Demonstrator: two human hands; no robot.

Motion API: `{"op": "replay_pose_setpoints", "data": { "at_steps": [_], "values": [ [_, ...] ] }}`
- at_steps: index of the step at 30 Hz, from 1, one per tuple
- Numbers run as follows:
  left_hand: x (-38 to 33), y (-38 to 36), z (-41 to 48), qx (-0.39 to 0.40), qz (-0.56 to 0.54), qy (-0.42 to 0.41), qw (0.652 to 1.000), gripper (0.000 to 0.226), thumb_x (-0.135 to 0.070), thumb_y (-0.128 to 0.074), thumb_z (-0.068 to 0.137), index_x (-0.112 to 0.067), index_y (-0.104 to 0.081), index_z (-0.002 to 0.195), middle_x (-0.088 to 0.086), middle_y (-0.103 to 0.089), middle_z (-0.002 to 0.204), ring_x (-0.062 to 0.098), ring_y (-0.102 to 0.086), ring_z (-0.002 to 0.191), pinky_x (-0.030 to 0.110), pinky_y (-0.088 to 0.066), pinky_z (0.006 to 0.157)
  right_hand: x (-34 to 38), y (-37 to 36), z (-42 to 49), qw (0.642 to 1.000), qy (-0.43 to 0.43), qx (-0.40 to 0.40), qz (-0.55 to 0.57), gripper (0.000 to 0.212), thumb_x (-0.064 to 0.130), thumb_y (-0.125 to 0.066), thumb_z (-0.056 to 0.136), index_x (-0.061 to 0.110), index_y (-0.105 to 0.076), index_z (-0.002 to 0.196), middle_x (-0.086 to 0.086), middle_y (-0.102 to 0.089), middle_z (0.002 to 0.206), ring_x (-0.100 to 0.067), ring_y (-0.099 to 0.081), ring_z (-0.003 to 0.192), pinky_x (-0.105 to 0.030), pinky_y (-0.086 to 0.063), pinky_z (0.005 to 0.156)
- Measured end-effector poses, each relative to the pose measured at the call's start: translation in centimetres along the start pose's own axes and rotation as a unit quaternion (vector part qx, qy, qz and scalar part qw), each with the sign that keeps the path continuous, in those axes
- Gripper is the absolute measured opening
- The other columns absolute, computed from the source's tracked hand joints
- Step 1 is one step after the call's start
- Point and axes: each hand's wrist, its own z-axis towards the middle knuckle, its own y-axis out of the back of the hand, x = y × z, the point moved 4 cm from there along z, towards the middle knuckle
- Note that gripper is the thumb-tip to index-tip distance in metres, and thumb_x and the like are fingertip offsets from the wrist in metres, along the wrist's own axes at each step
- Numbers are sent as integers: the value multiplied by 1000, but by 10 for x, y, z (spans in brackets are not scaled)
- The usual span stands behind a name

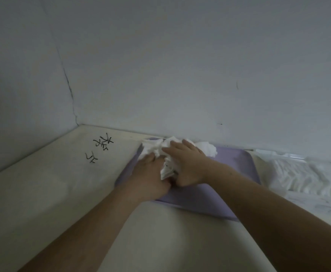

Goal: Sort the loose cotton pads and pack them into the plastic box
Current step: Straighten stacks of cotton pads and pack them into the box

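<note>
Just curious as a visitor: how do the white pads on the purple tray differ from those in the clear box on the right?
The tray pads lie in a loose, jumbled heap; the box pads look packed in rows. The left hand and right hand touch the tray pads; nothing touches the box pads. Both lots are white.

The head camera looked forward and down, close over the lilac tray [233, 160] at centre, wall [180, 55] filling the upper frame.
</note>
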Motion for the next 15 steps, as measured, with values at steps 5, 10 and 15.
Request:
{"op": "replay_pose_setpoints", "data": {
  "at_steps": [5, 10, 15],
  "values": [
    [-24, 0, 10, 37, -132, -37, 990, 66, -40, -65, 77, -37, -51, 141, -1, -56, 146, 25, -51, 136, 43, -43, 114, -23, 4, -1, 1000, -21, -1, 4, 69, 41, -61, 59, 39, -57, 128, 4, -65, 125, -29, -64, 115, -45, -55, 97],
    [-57, 10, 5, 51, -331, -53, 941, 51, -23, -73, 68, -27, -65, 117, -1, -68, 124, 17, -64, 116, 39, -53, 102, -58, 8, -26, 996, -59, -64, 16, 80, 44, -58, 61, 38, -51, 141, 3, -57, 145, -29, -53, 135, -48, -46, 111],
    [-31, 34, 5, -83, -447, 57, 889, 41, 11, -57, 87, -15, -69, 117, 6, -69, 120, 13, -67, 110, 7, -49, 77, -69, 14, -79, 968, -49, -226, 101, 79, 37, -64, 78, 18, -50, 153, -14, -45, 160, -36, -38, 150, -50, -32, 123]
  ]
}}
